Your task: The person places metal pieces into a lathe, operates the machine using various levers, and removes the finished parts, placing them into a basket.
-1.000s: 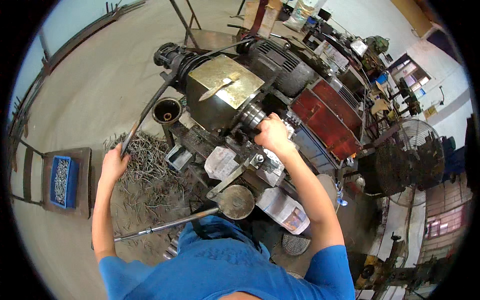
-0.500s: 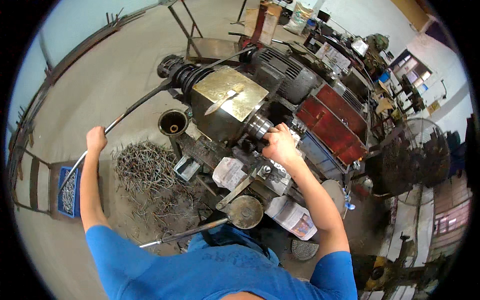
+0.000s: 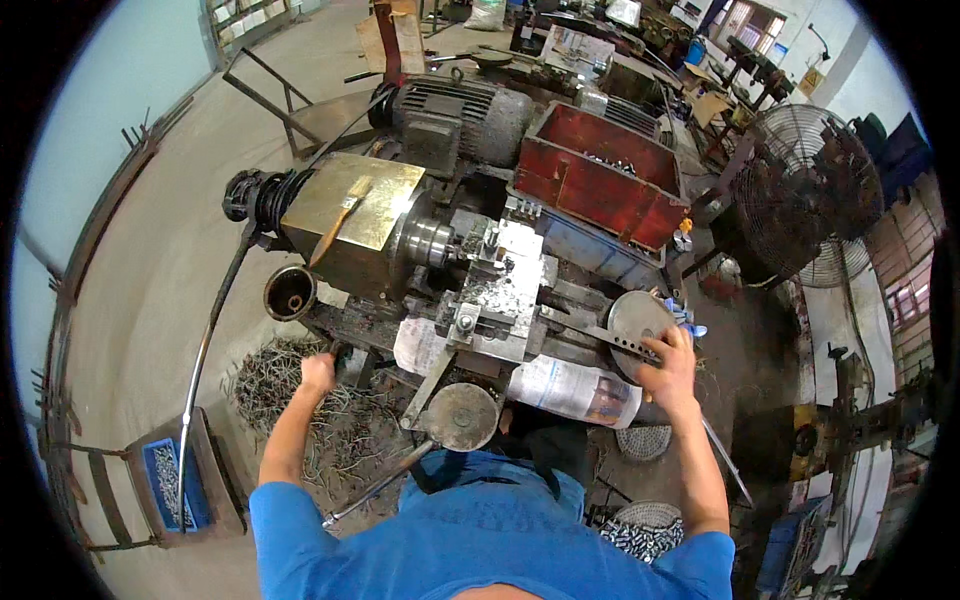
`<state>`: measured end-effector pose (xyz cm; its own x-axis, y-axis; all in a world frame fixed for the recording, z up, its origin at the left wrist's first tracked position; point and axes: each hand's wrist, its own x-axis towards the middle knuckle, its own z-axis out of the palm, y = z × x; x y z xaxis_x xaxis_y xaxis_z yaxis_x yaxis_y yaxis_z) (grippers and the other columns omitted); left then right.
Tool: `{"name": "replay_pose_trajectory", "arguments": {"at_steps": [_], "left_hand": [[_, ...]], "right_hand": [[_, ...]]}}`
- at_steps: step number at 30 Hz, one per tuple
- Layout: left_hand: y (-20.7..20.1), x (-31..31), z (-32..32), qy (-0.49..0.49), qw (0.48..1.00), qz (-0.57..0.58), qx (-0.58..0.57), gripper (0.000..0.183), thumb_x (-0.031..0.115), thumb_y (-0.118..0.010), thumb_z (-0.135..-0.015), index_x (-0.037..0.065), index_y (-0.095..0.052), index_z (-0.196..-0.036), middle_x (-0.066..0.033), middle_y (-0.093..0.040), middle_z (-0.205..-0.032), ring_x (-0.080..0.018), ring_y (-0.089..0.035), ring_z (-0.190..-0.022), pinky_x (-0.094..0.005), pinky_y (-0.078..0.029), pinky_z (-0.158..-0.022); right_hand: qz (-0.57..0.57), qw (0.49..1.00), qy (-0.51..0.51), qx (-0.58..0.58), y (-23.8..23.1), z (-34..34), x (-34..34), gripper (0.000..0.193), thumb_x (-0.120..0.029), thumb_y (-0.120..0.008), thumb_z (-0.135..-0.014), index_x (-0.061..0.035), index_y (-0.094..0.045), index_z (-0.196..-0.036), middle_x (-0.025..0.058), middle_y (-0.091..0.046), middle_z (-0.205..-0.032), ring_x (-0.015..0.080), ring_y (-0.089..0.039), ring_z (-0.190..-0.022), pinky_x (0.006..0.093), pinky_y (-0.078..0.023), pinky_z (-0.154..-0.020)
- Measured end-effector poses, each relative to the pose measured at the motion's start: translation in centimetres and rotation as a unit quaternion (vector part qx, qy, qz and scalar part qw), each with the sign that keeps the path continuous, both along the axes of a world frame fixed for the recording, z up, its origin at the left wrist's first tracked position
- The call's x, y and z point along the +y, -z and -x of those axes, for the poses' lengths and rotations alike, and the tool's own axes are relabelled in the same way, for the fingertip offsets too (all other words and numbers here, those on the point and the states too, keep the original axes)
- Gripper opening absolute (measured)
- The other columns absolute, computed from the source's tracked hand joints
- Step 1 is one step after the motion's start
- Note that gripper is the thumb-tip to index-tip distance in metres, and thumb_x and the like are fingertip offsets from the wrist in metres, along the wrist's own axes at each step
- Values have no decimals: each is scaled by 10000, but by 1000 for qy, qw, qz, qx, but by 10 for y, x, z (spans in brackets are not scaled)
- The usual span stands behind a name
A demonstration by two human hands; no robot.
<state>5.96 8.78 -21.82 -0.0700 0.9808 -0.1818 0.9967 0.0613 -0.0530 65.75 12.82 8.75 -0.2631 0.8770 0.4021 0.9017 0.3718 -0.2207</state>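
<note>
My left hand (image 3: 318, 373) is closed low over a heap of curly metal shavings (image 3: 285, 385), beside the lathe's front edge; what it may hold is hidden. At the right of the small lathe (image 3: 500, 290), my right hand (image 3: 672, 372) has its fingers bent at the outer end of a perforated metal bar (image 3: 595, 331), next to a round metal disc (image 3: 640, 318). Between my hands lie the spindle chuck (image 3: 430, 243) and the shiny tool slide (image 3: 505, 285). A wooden-handled brush (image 3: 340, 222) rests on the brass-coloured headstock cover (image 3: 390, 205).
A long lever rod (image 3: 205, 360) slants down at the left, above a blue bin of small metal parts (image 3: 175, 485). A second disc (image 3: 462, 416) with a rod handle is close to my body. Behind stand a motor (image 3: 460, 115), a red metal box (image 3: 600, 180) and a caged fan (image 3: 805, 195).
My left hand has let go of the long lever rod and moved right, toward the shavings. My right hand has left the chuck for the perforated bar. The view has shifted right.
</note>
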Motion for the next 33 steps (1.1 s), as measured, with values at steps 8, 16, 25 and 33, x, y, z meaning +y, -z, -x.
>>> {"name": "replay_pose_trajectory", "arguments": {"at_steps": [8,16,25,33], "left_hand": [[-53,-6,-1,-116,992,32,-26,253,219,-636,-696,102,-618,-921,-134,-649,-869,-323,-618,-855,-441,-492,-733],[-15,-112,70,-240,955,-1,-177,314,255,-640,-683,20,-653,-891,-165,-662,-837,-296,-645,-795,-386,-508,-698],[5,-159,48,-347,888,100,-285,183,128,-632,-693,30,-649,-846,-150,-654,-743,-271,-654,-647,-368,-524,-627],[-15,-120,6,-248,953,-24,-172,242,93,-601,-618,70,-668,-849,-166,-650,-815,-330,-626,-802,-382,-496,-713]], "right_hand": [[157,932,303,-120,102,-204,-83,547,-160,-622,-522,-34,-604,-1053,179,-604,-1026,371,-534,-974,429,-423,-879],[171,872,438,-137,166,-209,-179,304,-189,-623,-550,-31,-545,-798,198,-607,-711,391,-604,-704,473,-484,-654],[226,875,420,86,150,-72,-232,349,-254,-592,-578,-4,-516,-810,240,-577,-663,445,-563,-655,480,-452,-602],[236,878,396,130,141,-43,-234,368,-255,-598,-586,-6,-519,-844,250,-586,-676,445,-571,-659,479,-458,-610]]}}
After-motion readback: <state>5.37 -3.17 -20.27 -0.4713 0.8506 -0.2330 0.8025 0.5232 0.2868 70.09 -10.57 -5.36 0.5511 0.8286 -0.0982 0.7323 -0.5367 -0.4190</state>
